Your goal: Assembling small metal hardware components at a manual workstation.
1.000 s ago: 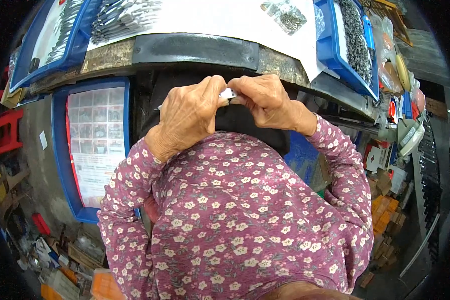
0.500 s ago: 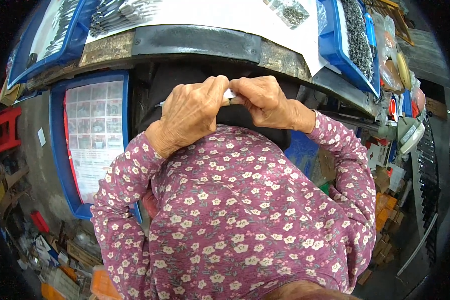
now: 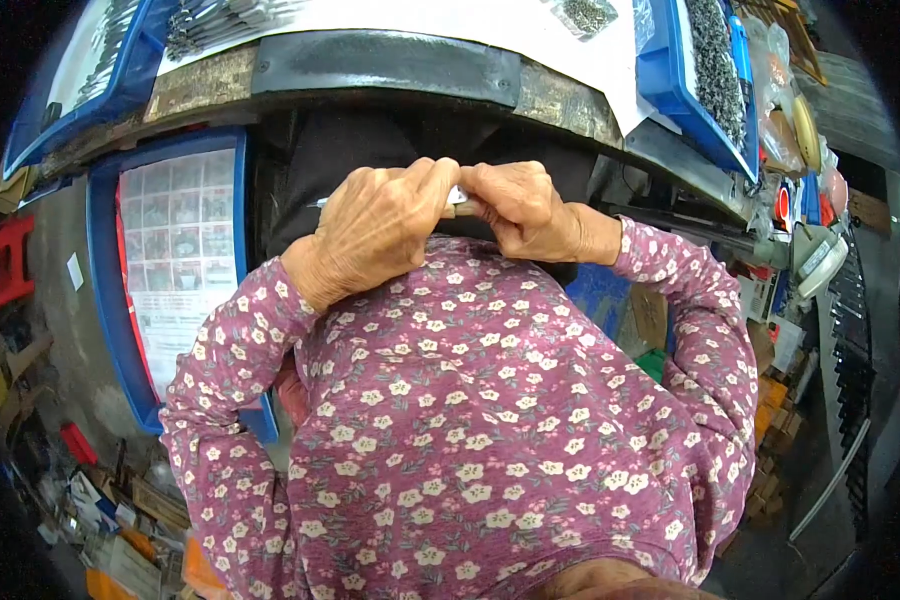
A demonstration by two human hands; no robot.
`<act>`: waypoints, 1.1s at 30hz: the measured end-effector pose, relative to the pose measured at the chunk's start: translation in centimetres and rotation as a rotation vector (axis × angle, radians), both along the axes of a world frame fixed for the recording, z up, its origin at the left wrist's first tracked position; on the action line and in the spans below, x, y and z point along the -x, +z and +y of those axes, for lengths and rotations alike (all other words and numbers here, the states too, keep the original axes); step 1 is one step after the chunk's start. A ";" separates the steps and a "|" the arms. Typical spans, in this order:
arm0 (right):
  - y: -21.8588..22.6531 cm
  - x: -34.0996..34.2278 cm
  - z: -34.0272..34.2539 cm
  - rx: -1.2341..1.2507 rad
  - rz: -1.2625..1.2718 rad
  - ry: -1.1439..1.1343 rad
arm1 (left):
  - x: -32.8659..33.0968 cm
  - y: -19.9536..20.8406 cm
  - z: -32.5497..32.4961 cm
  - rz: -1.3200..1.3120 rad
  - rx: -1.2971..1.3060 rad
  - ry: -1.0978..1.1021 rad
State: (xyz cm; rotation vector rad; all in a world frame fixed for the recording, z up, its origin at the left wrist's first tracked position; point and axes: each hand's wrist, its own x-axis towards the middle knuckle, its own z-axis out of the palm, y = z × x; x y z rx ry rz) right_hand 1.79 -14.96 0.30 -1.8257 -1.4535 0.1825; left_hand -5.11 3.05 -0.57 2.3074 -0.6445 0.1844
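Observation:
Close together over my lap, both hands grip one slim object, silvery white where it shows in the gap between them. My left hand is closed round its left part, and a thin pale tip sticks out past that hand. My right hand is closed on the other end, thumb and forefinger pinched near the gap. A small tan piece shows just below the white part. The fingers hide most of the object, so its kind cannot be made out.
Beyond my hands runs the worn bench edge with a dark strip. Slender metal parts lie on white paper near a blue tray. Another blue tray holds small dark parts. At lower left stands a blue bin with a printed sheet.
The view has shifted slightly. Both hands keep their grip on the slim object, and the gap between them looks a little wider, showing more of the tan piece.

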 end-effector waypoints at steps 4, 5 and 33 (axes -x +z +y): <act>0.2 -0.4 0.2 0.016 -0.002 -0.039 | -0.5 0.0 0.0 -0.130 -0.040 0.033; 0.0 -0.7 0.4 0.009 -0.004 -0.041 | -0.6 -0.2 0.0 -0.133 -0.022 0.058; -0.4 -2.6 1.2 -0.066 -0.015 -0.040 | -1.8 -0.1 0.9 -0.278 -0.130 0.129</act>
